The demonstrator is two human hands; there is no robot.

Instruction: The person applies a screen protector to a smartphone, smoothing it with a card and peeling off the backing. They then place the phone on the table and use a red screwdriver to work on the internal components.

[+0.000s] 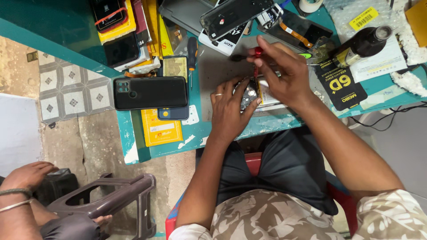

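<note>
Head camera, close, straight down over teal workbench (133, 142) and lap.

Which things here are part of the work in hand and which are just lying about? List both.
In use:
- opened phone, steadied by the left hand
- red-handled screwdriver, held by the right hand
- grey work mat under them

Lying about:
- black phone back with camera cluster
- second screwdriver with black handle
- dark bottle
- tape roll
- yellow packet
</note>
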